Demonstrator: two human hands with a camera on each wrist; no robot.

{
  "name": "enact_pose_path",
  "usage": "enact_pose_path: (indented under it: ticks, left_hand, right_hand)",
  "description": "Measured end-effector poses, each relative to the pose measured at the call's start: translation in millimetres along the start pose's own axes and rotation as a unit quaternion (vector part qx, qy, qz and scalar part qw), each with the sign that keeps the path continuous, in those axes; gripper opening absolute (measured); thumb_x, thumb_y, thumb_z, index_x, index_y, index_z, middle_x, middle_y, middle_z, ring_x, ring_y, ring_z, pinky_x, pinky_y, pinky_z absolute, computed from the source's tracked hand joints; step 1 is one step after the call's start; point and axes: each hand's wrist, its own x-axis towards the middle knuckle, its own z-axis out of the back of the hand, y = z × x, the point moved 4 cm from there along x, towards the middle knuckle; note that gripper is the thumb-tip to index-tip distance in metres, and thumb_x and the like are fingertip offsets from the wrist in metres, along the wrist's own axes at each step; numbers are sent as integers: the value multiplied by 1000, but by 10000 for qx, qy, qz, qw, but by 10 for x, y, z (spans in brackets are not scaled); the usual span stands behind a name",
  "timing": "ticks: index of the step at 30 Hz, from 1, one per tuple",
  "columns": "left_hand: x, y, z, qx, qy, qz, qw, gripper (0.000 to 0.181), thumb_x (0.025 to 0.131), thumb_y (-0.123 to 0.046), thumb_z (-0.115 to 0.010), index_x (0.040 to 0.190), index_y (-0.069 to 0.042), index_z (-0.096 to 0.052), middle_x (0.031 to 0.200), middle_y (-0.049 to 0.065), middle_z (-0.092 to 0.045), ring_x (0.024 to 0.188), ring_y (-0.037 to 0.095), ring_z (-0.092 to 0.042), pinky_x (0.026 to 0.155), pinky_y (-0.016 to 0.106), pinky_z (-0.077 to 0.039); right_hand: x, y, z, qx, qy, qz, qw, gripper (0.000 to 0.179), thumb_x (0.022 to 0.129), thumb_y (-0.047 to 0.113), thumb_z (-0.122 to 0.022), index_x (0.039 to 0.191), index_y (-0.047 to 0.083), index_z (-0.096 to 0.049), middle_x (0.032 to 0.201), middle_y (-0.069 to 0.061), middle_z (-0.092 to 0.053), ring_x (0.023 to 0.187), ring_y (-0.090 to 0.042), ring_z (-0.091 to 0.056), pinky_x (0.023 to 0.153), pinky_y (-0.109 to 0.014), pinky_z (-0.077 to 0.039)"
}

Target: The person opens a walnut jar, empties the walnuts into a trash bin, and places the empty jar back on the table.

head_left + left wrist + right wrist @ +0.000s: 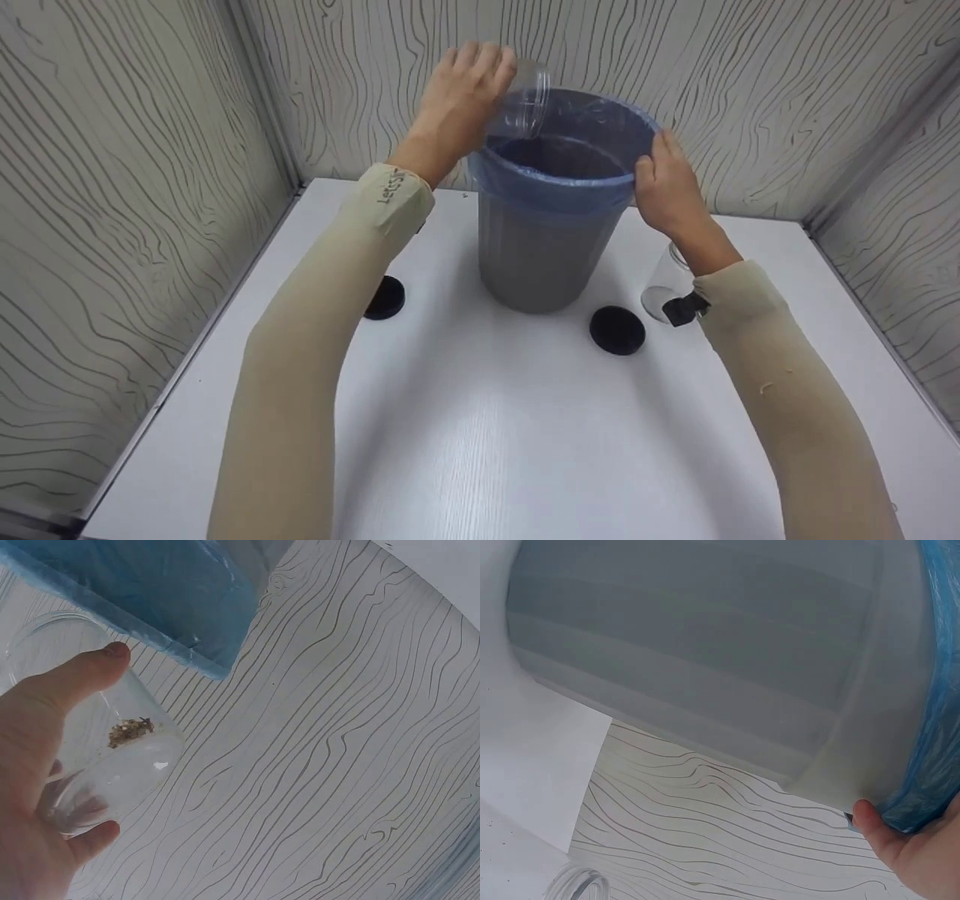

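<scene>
Your left hand (465,90) grips the clear jar (527,97), tipped over the bin (551,247) at its 10 o'clock rim (crumbs cling inside). Your right hand (667,187) clamps the rim at 3 o'clock. Next, shake gently.

Two black lids (617,329) (385,298), spare clear jar (664,287) on white table (480,420).

A white tabletop (465,420) sits boxed in by wavy-lined walls on three sides. Toward the back stands a grey bin (544,255) lined with a blue bag. A black lid (385,297) lies flat to its left, another black lid (616,329) to its front right, and a clear jar (664,289) stands just beyond that one.
</scene>
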Motion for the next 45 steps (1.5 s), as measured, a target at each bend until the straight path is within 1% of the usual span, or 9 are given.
enact_pose_path:
  ticks: [4,11,19,23,27,34,38,41,45]
  left_hand:
    - [43,-12,19,-197,145,112,9996,74,78,-11,-69,140,1,-30,133,19,-43,121,36,-42,101,41,-36]
    - [111,-115,35,-541,251,108,9982,76,75,-10,-67,141,0,-31,132,18,-44,120,35,-43,97,41,-40]
    - [152,-155,-12,363,432,-185,9982,69,83,-3,-58,144,1,-26,139,21,-40,126,37,-39,103,46,-33]
    - [155,-161,-24,1184,514,-465,9905,69,87,-7,-60,145,3,-23,141,24,-37,129,38,-36,105,49,-30]
    - [148,-155,-16,1679,539,-601,9825,68,89,-7,-60,145,2,-22,142,24,-35,131,39,-34,106,50,-28]
    - [110,-126,-10,2244,543,-696,9705,59,94,-3,-51,145,0,-23,143,22,-34,131,37,-32,106,48,-28]
    - [87,-107,-5,2410,702,-938,9634,69,91,-10,-58,147,1,-19,143,25,-32,131,38,-30,106,49,-27]
    - [74,-100,12,2419,682,-1066,9620,76,88,-14,-64,147,0,-19,143,25,-32,131,39,-31,106,49,-28]
    - [57,-122,37,2375,456,-1150,9635,71,89,-9,-62,147,-1,-21,142,23,-34,130,37,-33,106,47,-28]
  right_hand:
    - [13,2,-15,-2,59,-67,10000,60,98,25,-19,145,-12,-15,152,-27,-11,140,-37,-10,112,-43,-9]
    - [13,1,-29,-19,2,-39,10000,59,98,24,-21,145,-12,-15,152,-28,-13,140,-38,-12,112,-43,-9]
    - [10,48,-23,7,-44,59,10000,59,97,24,-21,145,-11,-17,151,-29,-14,140,-38,-13,112,-43,-10]
    - [0,56,-29,4,-22,15,10000,60,97,25,-21,145,-12,-17,151,-29,-13,140,-38,-13,112,-44,-10]
    - [-12,67,-38,-4,38,-40,10000,60,98,26,-21,146,-11,-15,152,-28,-12,140,-37,-11,112,-44,-9]
    - [-31,94,-35,18,45,0,10000,60,98,24,-20,145,-12,-15,152,-27,-11,140,-38,-12,112,-43,-10]
    - [-35,99,-28,7,-6,40,10000,60,98,24,-21,144,-13,-16,152,-28,-12,140,-39,-13,112,-43,-10]
    - [-32,97,-24,-32,-49,50,10000,60,98,25,-21,145,-13,-16,151,-28,-13,140,-38,-13,112,-43,-10]
    - [-33,84,-31,-44,-62,72,9999,60,98,25,-21,145,-12,-16,152,-28,-13,140,-38,-13,112,-42,-10]
